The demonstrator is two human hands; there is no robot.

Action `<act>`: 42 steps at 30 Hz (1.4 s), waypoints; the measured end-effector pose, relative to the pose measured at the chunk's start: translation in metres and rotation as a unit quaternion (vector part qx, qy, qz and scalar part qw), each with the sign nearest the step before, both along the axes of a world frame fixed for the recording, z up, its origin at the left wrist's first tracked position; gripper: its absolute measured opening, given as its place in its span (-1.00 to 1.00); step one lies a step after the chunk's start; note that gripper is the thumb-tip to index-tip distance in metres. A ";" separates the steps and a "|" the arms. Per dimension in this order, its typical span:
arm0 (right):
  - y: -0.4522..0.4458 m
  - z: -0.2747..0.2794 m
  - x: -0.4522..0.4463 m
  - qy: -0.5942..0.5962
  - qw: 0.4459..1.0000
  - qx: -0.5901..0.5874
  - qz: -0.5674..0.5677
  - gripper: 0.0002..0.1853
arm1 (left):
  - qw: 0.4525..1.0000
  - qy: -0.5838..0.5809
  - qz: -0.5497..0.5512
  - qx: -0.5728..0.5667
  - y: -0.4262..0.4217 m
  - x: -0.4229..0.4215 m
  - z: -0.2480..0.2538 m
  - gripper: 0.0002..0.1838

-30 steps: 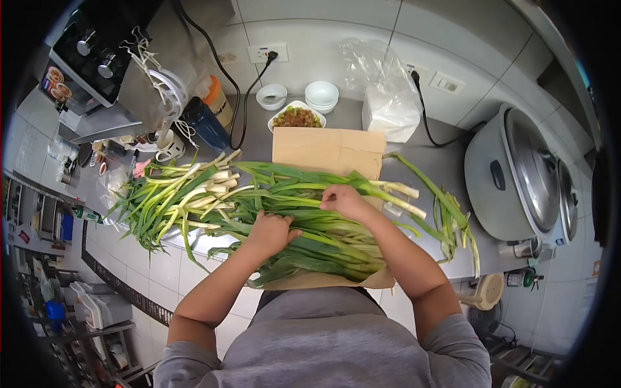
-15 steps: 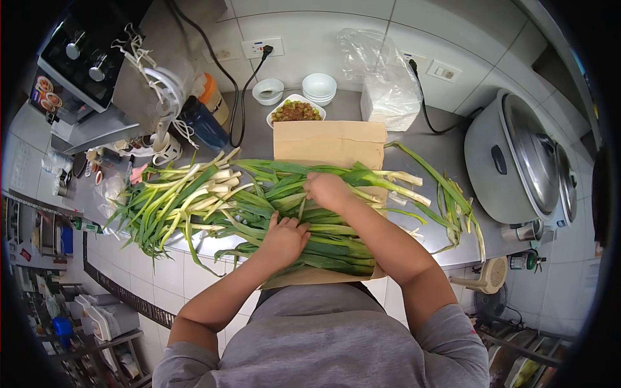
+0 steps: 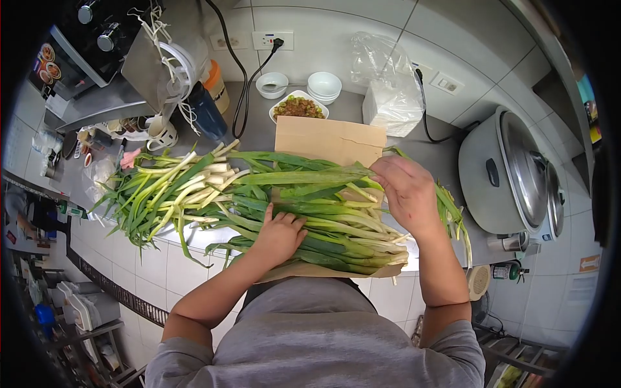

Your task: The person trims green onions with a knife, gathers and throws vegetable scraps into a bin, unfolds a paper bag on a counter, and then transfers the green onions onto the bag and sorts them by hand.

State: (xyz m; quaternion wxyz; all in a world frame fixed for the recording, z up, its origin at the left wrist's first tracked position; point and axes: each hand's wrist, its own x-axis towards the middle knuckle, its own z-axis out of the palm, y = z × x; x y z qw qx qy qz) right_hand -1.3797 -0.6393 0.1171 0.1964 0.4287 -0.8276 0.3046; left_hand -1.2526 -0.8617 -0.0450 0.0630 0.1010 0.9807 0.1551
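A spread of leeks with broad green leaves and pale stems lies on a flattened piece of brown cardboard. My left hand rests on the leaves near the middle, fingers spread. At the right end of the spread, my right hand pinches the end of a long green leek leaf that stretches leftward over the others. A second heap of leeks, white ends pointing right, sits at the left. Loose green leaves lie beyond my right hand, partly hidden by it.
Behind the cardboard stand a bowl of chopped brown-and-green food, small white bowls and a plastic-wrapped white stack. A large lidded cooker stands at the right. A blue bottle and a mug are at the left.
My right hand has moved right from the middle of the leeks, and a long leaf now lies stretched out from its fingertips. My left hand stays at nearly the same spot.
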 end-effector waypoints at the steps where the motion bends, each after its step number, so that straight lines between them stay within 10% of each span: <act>1: -0.002 0.007 0.004 -0.005 1.000 -0.003 0.007 -0.87 | 1.000 0.017 0.005 0.010 0.000 -0.002 0.001 -0.60; 6: -0.025 0.017 0.012 -0.126 0.991 -0.025 0.039 -0.84 | 0.930 0.273 0.114 0.216 0.004 -0.022 0.049 -0.51; 8: -0.035 0.022 0.015 -0.349 0.935 -0.026 0.059 -0.85 | 0.862 0.414 0.165 0.243 0.011 -0.047 0.079 -0.55; 11: -0.037 0.020 0.008 -0.427 0.897 -0.085 0.083 -0.89 | 0.918 0.236 0.140 0.285 -0.025 -0.070 0.050 -0.74; 16: -0.004 -0.026 -0.033 -0.439 0.869 -0.228 0.021 -0.87 | 0.699 0.160 0.325 0.617 -0.104 -0.065 0.052 -0.80; 18: 0.024 -0.095 -0.057 -0.366 0.926 -0.032 -0.083 -0.78 | 0.647 0.148 0.353 0.659 -0.136 -0.048 0.043 -0.78; 20: 0.041 -0.141 -0.054 -0.389 0.903 0.155 -0.100 -0.74 | 0.483 0.062 0.361 0.795 -0.167 -0.031 0.028 -0.71; 27: 0.017 -0.204 -0.019 -0.264 0.948 0.175 -0.042 -0.71 | 0.345 0.112 0.538 0.761 -0.234 0.017 0.000 -0.59; 33: 0.020 -0.167 -0.047 -0.399 0.903 0.158 0.016 -0.78 | 0.604 0.531 0.453 0.385 -0.174 0.008 0.059 -0.27; 37: 0.010 -0.081 -0.053 -0.397 0.913 0.089 0.011 -0.83 | 0.879 0.313 0.215 0.287 -0.086 -0.027 0.112 -0.52; 42: -0.004 -0.163 -0.060 -0.337 0.896 0.287 0.025 -0.68 | 0.951 0.147 0.015 0.272 -0.011 -0.080 0.071 -0.59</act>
